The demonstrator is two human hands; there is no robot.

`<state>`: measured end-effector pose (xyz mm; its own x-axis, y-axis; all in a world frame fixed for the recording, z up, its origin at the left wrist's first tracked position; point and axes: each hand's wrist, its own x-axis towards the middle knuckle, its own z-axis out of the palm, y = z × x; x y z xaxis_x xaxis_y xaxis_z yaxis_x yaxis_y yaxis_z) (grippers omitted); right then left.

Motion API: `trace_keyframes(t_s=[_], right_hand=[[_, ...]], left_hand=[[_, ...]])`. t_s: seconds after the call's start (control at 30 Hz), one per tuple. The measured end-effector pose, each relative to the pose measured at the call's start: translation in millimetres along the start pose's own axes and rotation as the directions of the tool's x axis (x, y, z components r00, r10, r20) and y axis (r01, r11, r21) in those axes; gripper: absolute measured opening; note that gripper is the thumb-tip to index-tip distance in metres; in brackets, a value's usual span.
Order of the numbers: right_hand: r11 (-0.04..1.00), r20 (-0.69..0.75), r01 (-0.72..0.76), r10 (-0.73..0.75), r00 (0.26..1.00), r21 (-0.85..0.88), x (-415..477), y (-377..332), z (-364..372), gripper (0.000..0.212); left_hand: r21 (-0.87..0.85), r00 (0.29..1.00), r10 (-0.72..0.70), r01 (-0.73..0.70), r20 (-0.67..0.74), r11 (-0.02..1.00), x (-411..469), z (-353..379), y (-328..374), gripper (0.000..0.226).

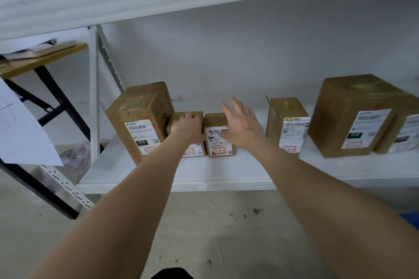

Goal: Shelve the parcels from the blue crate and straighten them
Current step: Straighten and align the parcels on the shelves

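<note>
Straightening small parcels on the white shelf; both hands are working the row.

Left hand is clamping down on top of the small box, grip pressed around its top edge, pinning it against the tall box so it isn't sliding. Right hand is hovering open, fingers spread, just beside the second small box, likely lining up to nudge it flush. Labels are all facing out, probably for scanning. Medium box and large box are sitting apart to the right, gap not yet closed. Blue crate is barely showing at the right edge.
</note>
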<state>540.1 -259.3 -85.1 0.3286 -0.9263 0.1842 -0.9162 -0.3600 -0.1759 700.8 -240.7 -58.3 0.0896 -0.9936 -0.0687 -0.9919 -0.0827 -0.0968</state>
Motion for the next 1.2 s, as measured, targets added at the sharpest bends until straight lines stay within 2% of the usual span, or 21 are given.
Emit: trace_keyframes(t_s=[0.03, 0.1, 0.2, 0.3, 0.47, 0.6, 0.73, 0.93, 1.1, 1.2], right_hand=[[0.998, -0.070, -0.043, 0.040, 0.997, -0.046, -2.5, 11.0, -11.1, 0.096], [0.974, -0.118, -0.182, 0.166, 0.979, -0.137, -8.6, 38.7, -29.0, 0.099], [0.903, -0.048, -0.402, 0.400, 0.915, -0.153, -19.7, 74.3, -35.6, 0.102], [0.849, 0.042, -0.528, 0.529, 0.848, -0.025, -21.4, 82.7, -27.1, 0.088], [0.898, 0.016, -0.437, 0.437, 0.899, 0.042, -1.7, 57.1, -8.4, 0.077], [0.931, -0.035, -0.360, 0.362, 0.931, 0.063, 7.7, 50.7, -0.9, 0.071], [0.947, -0.041, -0.320, 0.320, 0.946, 0.010, 12.4, 50.4, -3.4, 0.070], [0.960, 0.018, -0.280, 0.280, 0.960, -0.016, 14.2, 28.2, -6.7, 0.071], [0.972, 0.037, -0.226, 0.228, 0.973, -0.069, 15.8, 29.7, -5.7, 0.081], [0.977, 0.006, -0.203, 0.204, 0.979, -0.070, 8.9, 40.0, -8.9, 0.087]], left_hand=[[-0.017, 0.999, 0.023, -0.023, -0.040, 1.000, 0.6, -4.0, 9.3, 0.064], [-0.059, 0.995, 0.070, -0.074, -0.072, 0.995, 2.2, -9.2, 29.7, 0.066], [-0.066, 0.990, 0.131, -0.133, -0.047, 0.989, 4.3, -8.5, 52.7, 0.067], [-0.043, 0.990, 0.143, -0.142, 0.020, 0.989, 8.6, 0.0, 56.0, 0.064], [0.035, 0.987, 0.151, -0.153, 0.063, 0.988, 12.3, 8.5, 47.1, 0.048], [0.040, 0.988, 0.152, -0.152, -0.001, 0.988, 15.7, 7.5, 45.9, 0.039], [0.062, 0.987, 0.133, -0.128, -0.089, 0.990, 17.4, 8.4, 48.7, 0.033], [0.031, 0.988, 0.110, -0.108, -0.104, 0.994, 23.3, 6.3, 49.8, 0.033], [0.055, 0.992, 0.096, -0.092, -0.084, 0.994, 23.0, 3.3, 55.2, 0.034], [-0.108, 0.989, 0.010, -0.026, -0.145, 0.994, 19.1, -8.2, 61.7, 0.043]])
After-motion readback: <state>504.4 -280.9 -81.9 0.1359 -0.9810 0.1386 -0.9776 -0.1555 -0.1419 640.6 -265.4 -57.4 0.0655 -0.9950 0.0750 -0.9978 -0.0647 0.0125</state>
